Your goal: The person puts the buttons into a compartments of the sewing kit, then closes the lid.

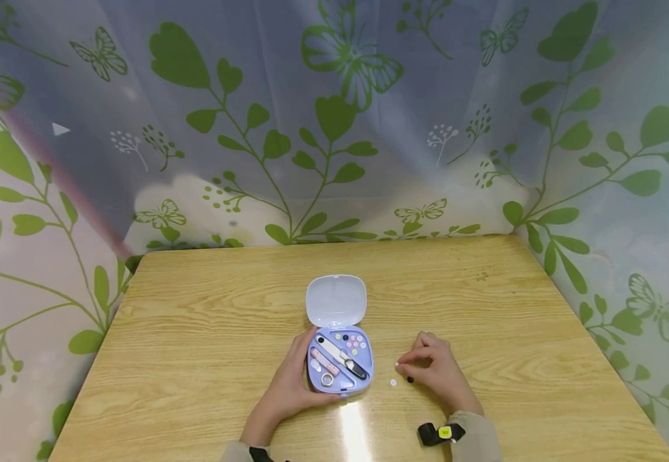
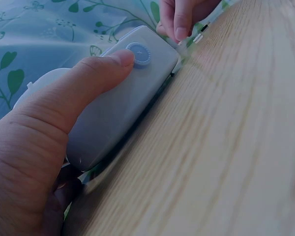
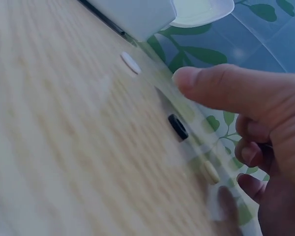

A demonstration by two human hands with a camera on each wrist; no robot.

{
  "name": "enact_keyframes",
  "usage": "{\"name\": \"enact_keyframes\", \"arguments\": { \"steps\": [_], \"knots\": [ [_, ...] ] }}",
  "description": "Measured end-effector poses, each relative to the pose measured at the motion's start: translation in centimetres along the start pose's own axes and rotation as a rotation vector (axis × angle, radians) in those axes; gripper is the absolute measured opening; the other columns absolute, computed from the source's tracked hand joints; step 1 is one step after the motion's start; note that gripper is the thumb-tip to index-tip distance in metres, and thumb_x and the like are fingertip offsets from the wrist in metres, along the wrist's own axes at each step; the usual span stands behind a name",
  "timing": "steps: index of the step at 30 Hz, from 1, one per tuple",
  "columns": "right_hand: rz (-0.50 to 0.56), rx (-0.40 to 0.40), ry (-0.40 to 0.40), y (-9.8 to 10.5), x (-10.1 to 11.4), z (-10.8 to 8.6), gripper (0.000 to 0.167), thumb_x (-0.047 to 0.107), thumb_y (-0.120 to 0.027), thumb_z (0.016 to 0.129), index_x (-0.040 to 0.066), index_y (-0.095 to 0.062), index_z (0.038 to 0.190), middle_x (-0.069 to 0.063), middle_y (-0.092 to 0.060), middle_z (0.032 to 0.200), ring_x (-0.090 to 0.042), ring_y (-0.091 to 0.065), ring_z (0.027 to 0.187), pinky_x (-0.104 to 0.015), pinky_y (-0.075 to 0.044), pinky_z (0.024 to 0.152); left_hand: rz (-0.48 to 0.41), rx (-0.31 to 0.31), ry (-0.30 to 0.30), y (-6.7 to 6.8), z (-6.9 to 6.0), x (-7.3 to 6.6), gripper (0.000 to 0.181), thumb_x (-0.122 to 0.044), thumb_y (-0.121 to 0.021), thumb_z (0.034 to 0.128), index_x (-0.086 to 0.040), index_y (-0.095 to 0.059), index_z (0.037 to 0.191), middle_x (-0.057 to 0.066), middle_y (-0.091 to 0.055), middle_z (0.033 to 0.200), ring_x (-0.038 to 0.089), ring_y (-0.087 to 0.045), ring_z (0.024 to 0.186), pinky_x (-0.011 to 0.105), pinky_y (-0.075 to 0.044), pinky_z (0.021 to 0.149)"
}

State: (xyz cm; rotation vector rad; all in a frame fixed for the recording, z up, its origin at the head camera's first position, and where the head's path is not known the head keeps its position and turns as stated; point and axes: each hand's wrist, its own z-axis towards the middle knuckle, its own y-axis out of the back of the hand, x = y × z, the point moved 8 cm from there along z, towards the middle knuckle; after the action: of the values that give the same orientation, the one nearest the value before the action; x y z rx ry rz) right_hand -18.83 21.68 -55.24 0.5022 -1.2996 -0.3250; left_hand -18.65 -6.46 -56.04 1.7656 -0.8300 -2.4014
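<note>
A lilac sewing kit box lies on the table with its translucent lid raised. My left hand grips its left side; in the left wrist view the thumb presses near the round latch. Inside are thread snips, a pink rolled item, a ring-shaped thimble and several small buttons. To the box's right, my right hand pinches a small white button between thumb and fingertip; the right wrist view hides it.
On the wooden table near the right hand lie a white button and a black button. The right wrist view also shows a yellowish button. Leaf-patterned cloth hangs behind the table and along its sides.
</note>
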Motion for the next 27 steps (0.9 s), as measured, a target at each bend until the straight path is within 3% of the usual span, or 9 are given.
{"name": "enact_keyframes", "arguments": {
  "steps": [8,16,19,27],
  "knots": [
    [-0.017,-0.006,0.011,0.3,1.0,0.6,0.015,0.017,-0.087,0.075,0.030,-0.079,0.078,0.008,-0.046,0.077,-0.013,-0.041,0.082,-0.034,-0.021,0.081,0.003,0.000,0.008,0.0,0.0,0.1,0.131,-0.041,-0.097,0.0549,-0.026,-0.019,0.159,-0.002,-0.032,0.155,0.019,-0.034,0.141,0.047,-0.027,0.118],
    [-0.068,-0.031,0.206,0.6,3.6,1.5,0.017,0.005,-0.087,0.072,0.018,-0.080,0.080,0.006,-0.040,0.073,-0.010,-0.037,0.073,-0.028,-0.023,0.074,-0.004,0.000,-0.001,0.0,0.0,-0.1,0.131,-0.042,-0.097,0.0543,-0.026,-0.020,0.159,-0.002,-0.034,0.154,0.020,-0.035,0.140,0.048,-0.027,0.117],
    [-0.067,-0.019,0.217,0.5,3.7,1.9,0.017,0.007,-0.088,0.072,0.020,-0.080,0.080,0.010,-0.038,0.074,-0.008,-0.037,0.074,-0.031,-0.020,0.076,-0.004,0.000,-0.001,0.0,0.0,0.0,0.132,-0.043,-0.097,0.0538,-0.027,-0.020,0.159,-0.002,-0.034,0.154,0.020,-0.035,0.140,0.047,-0.027,0.117],
    [-0.057,-0.016,0.251,0.3,4.7,2.7,0.019,0.006,-0.088,0.071,0.020,-0.080,0.081,-0.003,-0.041,0.072,-0.013,-0.038,0.073,-0.034,-0.019,0.077,-0.002,-0.001,0.005,0.0,0.0,0.1,0.131,-0.044,-0.097,0.0539,-0.027,-0.021,0.159,-0.002,-0.034,0.154,0.019,-0.035,0.140,0.047,-0.027,0.118]
  ]
}}
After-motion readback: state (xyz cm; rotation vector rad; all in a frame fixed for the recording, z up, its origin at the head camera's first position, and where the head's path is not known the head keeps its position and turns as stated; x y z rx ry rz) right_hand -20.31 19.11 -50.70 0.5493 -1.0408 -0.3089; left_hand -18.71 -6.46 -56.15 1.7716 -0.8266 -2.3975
